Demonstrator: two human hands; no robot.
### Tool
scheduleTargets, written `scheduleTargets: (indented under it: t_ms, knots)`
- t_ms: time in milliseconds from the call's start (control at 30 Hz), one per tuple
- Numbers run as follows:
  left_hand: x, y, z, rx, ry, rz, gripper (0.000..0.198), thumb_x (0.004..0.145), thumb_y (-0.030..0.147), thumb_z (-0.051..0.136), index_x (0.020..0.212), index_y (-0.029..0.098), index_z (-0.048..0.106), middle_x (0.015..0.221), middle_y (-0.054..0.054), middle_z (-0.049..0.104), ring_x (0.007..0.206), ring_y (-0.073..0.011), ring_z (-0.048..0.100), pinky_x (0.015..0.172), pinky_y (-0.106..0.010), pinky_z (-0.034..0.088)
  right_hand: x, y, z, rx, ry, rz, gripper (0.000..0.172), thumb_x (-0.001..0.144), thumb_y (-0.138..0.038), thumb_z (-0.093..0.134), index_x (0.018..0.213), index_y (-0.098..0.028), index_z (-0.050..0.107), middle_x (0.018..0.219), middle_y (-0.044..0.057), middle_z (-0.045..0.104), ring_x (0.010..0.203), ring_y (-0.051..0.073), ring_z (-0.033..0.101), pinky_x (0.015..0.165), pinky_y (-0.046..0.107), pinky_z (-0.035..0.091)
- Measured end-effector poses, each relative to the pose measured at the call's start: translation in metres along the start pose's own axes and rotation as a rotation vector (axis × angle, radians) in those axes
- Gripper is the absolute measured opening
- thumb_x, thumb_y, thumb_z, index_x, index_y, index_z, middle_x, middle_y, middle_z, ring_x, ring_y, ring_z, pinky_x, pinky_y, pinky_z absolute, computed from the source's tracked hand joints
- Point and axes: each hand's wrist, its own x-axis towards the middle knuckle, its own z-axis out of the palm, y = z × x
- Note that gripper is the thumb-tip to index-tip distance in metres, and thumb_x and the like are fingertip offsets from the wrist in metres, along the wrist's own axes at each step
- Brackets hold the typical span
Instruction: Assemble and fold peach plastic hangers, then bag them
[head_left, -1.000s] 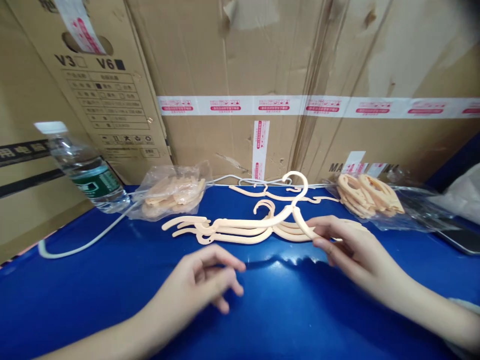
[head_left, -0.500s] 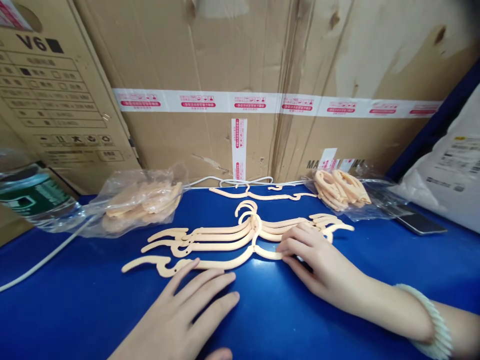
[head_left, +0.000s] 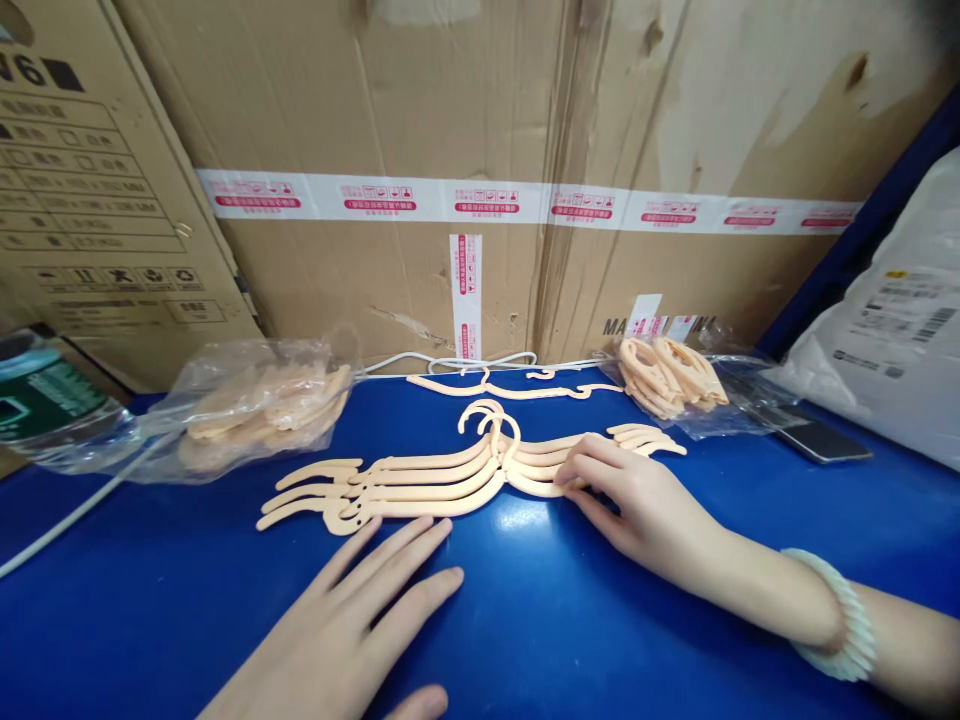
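Note:
Several peach plastic hangers point(head_left: 442, 472) lie nested flat on the blue table point(head_left: 540, 620), hooks pointing away from me. My left hand point(head_left: 360, 620) rests flat on the table just in front of the stack, fingers stretched out, tips close to the nearest hanger. My right hand point(head_left: 637, 495) lies on the right arm of the stack, its fingers curled down onto the hangers and pressing them. A pale bead bracelet point(head_left: 836, 615) circles my right wrist. One more hanger point(head_left: 517, 388) lies alone farther back.
Big cardboard boxes point(head_left: 480, 170) wall off the back. A plastic bag of hangers point(head_left: 255, 405) sits at left, another bag of peach pieces point(head_left: 667, 375) at right. A water bottle point(head_left: 45, 405) and white cable point(head_left: 67, 515) are far left; a phone point(head_left: 814, 440) and white parcel bag point(head_left: 892, 340) far right.
The hanger that my right hand held up a second ago now lies flat, pushed in against the stack. My left hand has gone from curled to flat.

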Motion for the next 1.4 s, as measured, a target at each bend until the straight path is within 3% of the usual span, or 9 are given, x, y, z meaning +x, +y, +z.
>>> scheduleTargets:
  t_ms: [333,700,1400]
  knots:
    - [0.001,0.004,-0.004,-0.114,0.033,-0.039,0.048,0.084,0.034,0.065,0.131,0.033,0.062,0.147,-0.005,0.054,0.132,-0.0348,0.051,0.116,-0.049,0.031,-0.003,-0.008,0.002,-0.178,-0.024,-0.062,0.026,0.097,-0.011,0.04,0.094,-0.015,0.066,0.086,0.01,0.064,0.079,0.021,0.061,0.068,0.031,0.049]
    - [0.004,0.007,-0.01,-0.138,-0.045,-0.101,0.042,0.089,0.041,0.06,0.131,0.037,0.061,0.148,-0.001,0.053,0.134,-0.0318,0.049,0.117,-0.048,0.029,-0.005,-0.016,0.001,-0.358,-0.051,-0.119,0.027,0.095,-0.014,0.044,0.081,-0.015,0.067,0.081,0.009,0.062,0.067,0.019,0.055,0.06,0.031,0.04]
    - [0.005,-0.001,-0.009,0.076,-0.024,0.063,0.037,0.094,0.043,0.053,0.13,0.037,0.057,0.143,0.003,0.058,0.13,-0.0281,0.054,0.108,-0.048,0.045,-0.002,-0.013,-0.002,-0.358,-0.134,-0.168,0.022,0.095,-0.018,0.046,0.079,-0.015,0.062,0.079,0.005,0.062,0.072,0.02,0.053,0.068,0.034,0.039]
